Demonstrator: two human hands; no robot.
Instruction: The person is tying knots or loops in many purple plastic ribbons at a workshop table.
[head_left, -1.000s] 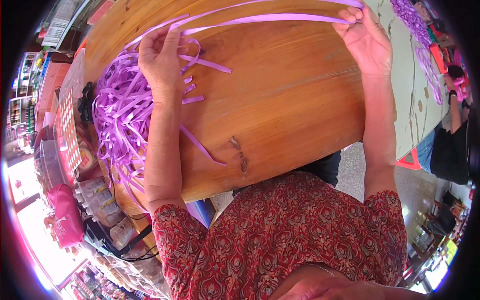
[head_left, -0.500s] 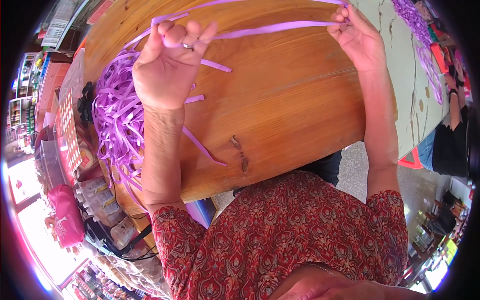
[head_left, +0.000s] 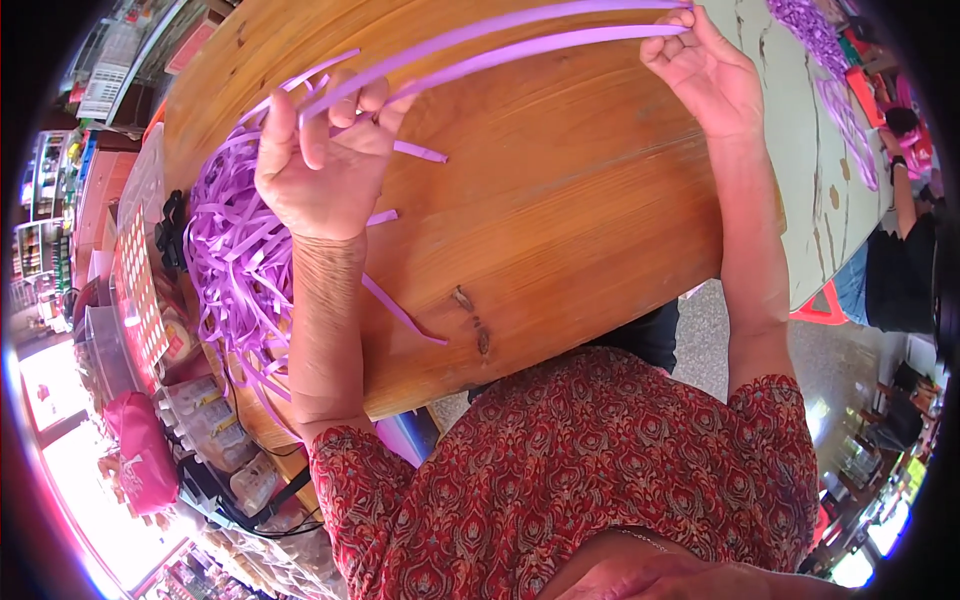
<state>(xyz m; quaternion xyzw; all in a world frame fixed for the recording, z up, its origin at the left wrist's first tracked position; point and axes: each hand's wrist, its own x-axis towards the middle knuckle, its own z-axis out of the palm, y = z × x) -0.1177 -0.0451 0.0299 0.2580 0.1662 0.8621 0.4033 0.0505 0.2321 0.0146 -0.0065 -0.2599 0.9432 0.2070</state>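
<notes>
Two strands of purple ribbon (head_left: 520, 55) stretch above the table between my hands. At the far right, my right hand (head_left: 712, 88) pinches the strands' ends between thumb and fingertips. My left hand (head_left: 328, 180), palm up at the left, has the ribbon running in among its loosely curled fingers. One strand passes by its thumb and index finger, the other by its outer fingers; the exact grip is partly hidden. Beside and under my left forearm lies a large tangled heap of the same purple ribbon (head_left: 235, 235), with several loose ends reaching onto the wooden table (head_left: 560, 220).
On the right a pale marbled table (head_left: 815, 220) bears another pile of purple ribbon (head_left: 815, 35). A person in dark clothes (head_left: 900, 280) is beyond it, near a red stool (head_left: 820, 305). At lower left are a pink bag (head_left: 140, 455) and clear plastic containers (head_left: 205, 415).
My left hand has shifted slightly left and toward me, its fingers looser. The upper strand has come down into fuller view, nearly parallel to the lower one. My right hand keeps its pinch.
</notes>
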